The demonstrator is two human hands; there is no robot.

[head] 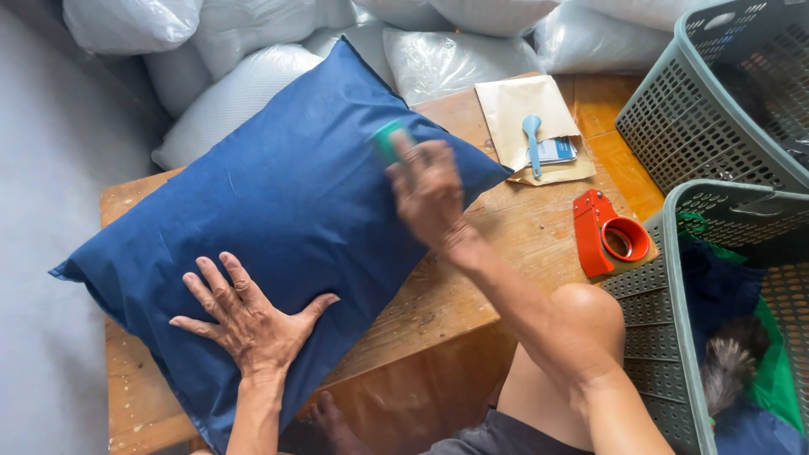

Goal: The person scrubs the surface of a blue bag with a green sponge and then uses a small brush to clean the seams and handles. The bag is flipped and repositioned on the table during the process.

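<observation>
Right hand (428,190) closes its grip on a small green object (387,139) over the blue pillow (278,219); left hand (253,324) lies flat, empty. Overhanging the surface's (522,227) near edge, the pillow could slide off under hard strokes.

Tan envelope (524,118) w/ blue-white card (558,150)

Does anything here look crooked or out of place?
The blue pillow lies askew on the wooden table, its corners hanging past the edges. The orange tape dispenser sits partly on a grey basket's rim.
</observation>
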